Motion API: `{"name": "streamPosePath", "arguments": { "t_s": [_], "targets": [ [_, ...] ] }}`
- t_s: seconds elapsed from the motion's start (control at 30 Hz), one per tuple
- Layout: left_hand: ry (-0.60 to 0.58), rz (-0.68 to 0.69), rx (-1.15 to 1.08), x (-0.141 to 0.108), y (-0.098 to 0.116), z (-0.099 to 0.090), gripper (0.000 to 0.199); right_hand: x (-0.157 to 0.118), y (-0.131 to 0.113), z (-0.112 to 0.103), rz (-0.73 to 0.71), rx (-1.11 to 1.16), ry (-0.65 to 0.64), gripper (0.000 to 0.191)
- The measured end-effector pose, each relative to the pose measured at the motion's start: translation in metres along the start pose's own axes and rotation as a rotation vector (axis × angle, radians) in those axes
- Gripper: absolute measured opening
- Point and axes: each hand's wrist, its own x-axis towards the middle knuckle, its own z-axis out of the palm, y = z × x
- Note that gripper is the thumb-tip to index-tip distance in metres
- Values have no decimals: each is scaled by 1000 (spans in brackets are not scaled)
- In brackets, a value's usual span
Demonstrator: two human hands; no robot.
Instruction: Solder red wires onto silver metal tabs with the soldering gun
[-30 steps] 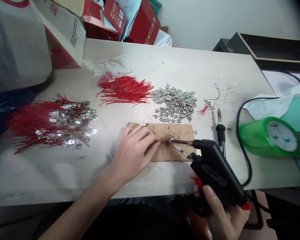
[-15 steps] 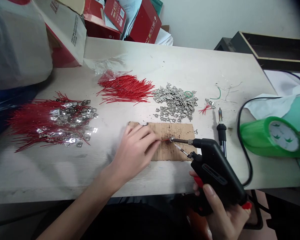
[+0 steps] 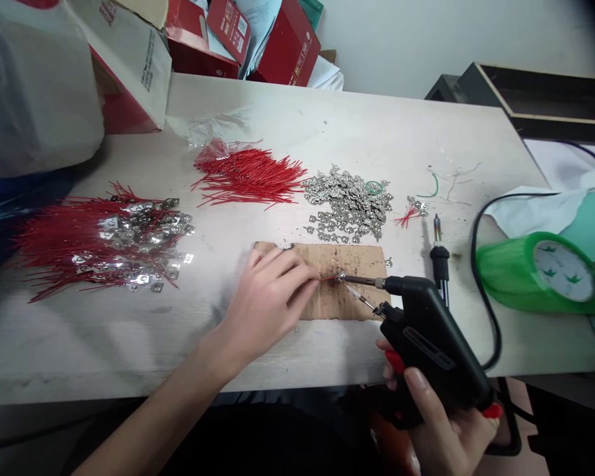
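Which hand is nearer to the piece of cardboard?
Left. The left hand is over the cardboard, at its left end, pinching a red wire; the right hand, gripping the soldering gun, is off it, lower right.

Behind the cardboard [image 3: 322, 304] lie tabs [image 3: 350, 201], with wires [image 3: 255, 175] to their left.

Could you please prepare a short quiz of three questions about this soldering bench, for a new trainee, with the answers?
1. Which hand holds the black soldering gun?
2. True or false: the black-handled soldering iron lies to the right of the cardboard, not on it.
3. The thin wire at the fingertips of the left hand is: (a) green, (b) red, (c) black.

Key:
1. The right hand.
2. True.
3. (b) red.
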Motion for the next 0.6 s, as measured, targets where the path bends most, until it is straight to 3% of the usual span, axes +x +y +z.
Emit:
{"name": "streamPosePath", "arguments": {
  "t_s": [0.6],
  "targets": [
    [-6, 5, -2, 1, 1, -1, 14, -1, -2, 1, 30, -42, 40, 34]
  ]
}}
